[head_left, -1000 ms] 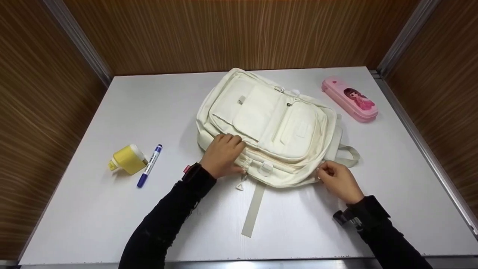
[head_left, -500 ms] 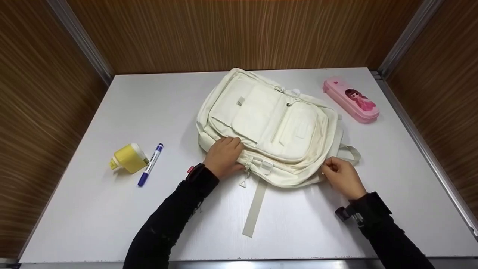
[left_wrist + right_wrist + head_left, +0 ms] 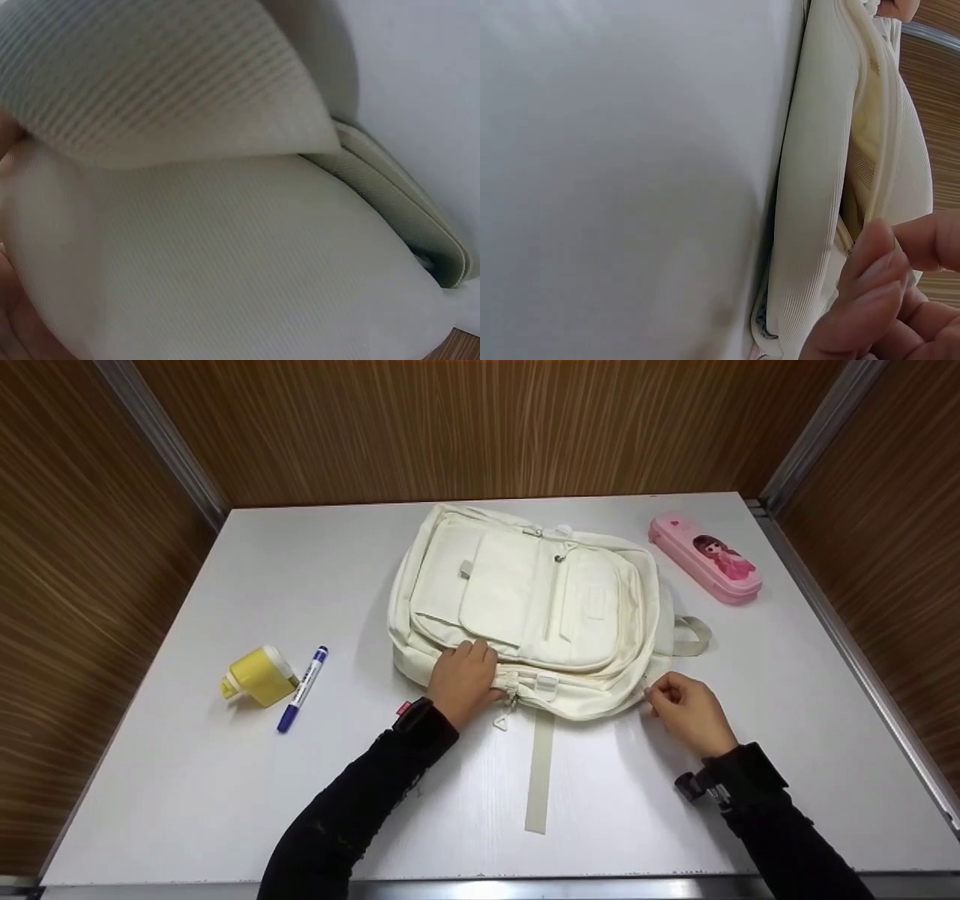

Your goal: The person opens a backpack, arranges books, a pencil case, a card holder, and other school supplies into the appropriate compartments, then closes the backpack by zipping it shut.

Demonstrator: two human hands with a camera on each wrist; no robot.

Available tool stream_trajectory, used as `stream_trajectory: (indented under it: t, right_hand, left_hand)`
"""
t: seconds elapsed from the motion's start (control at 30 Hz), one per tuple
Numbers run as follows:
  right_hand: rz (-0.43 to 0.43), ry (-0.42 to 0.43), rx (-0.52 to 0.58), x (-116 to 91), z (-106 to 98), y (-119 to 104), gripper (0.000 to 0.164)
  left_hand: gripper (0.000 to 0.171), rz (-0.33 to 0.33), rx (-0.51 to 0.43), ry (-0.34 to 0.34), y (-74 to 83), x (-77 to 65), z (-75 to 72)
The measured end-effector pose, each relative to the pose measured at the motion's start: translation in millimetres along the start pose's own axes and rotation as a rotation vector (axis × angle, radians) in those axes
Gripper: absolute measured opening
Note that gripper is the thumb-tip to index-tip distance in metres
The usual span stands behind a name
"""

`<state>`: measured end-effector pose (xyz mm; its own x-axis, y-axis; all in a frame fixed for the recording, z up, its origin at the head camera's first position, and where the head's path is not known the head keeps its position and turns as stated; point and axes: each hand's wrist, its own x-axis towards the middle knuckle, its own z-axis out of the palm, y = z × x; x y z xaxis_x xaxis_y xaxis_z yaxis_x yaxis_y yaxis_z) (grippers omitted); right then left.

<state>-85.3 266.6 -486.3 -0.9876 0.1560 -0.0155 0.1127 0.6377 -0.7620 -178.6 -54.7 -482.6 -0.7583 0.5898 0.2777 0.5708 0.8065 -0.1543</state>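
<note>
A cream backpack [image 3: 502,585] lies front side up, with pockets, zips and a triangular charm [image 3: 501,723] at its near side. My left hand [image 3: 463,682] grips that near side beside the top handle, fingers over the fabric and thumb below. In the left wrist view, the ribbed fabric [image 3: 225,255] fills most of the picture and hides much of the hand. My right hand [image 3: 691,714] pinches the zipper at the near right corner, between thumb and index finger. The right wrist view shows a zipped compartment [image 3: 866,165] gaping beside these fingertips [image 3: 874,244].
A yellow bottle [image 3: 261,678] lies on its side at the left, with a blue-capped marker [image 3: 302,690] next to it. A pink pencil case [image 3: 705,559] lies at the back right. One grey strap [image 3: 540,776] trails toward the front edge. Wood-grain panels [image 3: 480,435] enclose the white table.
The backpack has turned counterclockwise, its right end shifting away and its trailing strap swinging right. My left hand has moved rightward with it, while my right hand stays pinching near the corner.
</note>
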Motion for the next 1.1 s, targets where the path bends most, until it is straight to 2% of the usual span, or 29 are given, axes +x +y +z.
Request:
stream_trajectory:
  t: [0.1,0.33,0.47,0.67,1.1]
  right_hand:
    - [0.003,0.003,-0.023,-4,1,1,0.016]
    - [-0.006,-0.007,-0.036,-10,8,-2,0.014]
    - [-0.015,-0.009,-0.028,-13,11,-5,0.013]
    - [-0.027,-0.074,-0.034,-21,14,-12,0.015]
    - [-0.071,-0.121,-0.033,-28,27,-25,0.016]
  left_hand:
    - [0.065,-0.028,0.001,0.006,2.6,-0.7,-0.1]
    - [0.061,-0.093,-0.007,-0.041,7.6,-2.4,-1.8]
    - [0.059,-0.123,0.012,-0.022,12.3,-3.7,-0.5]
    - [0.056,-0.158,0.058,0.062,22.1,-6.0,2.3]
    - [0.059,-0.229,0.150,0.028,40.7,-2.9,1.1]
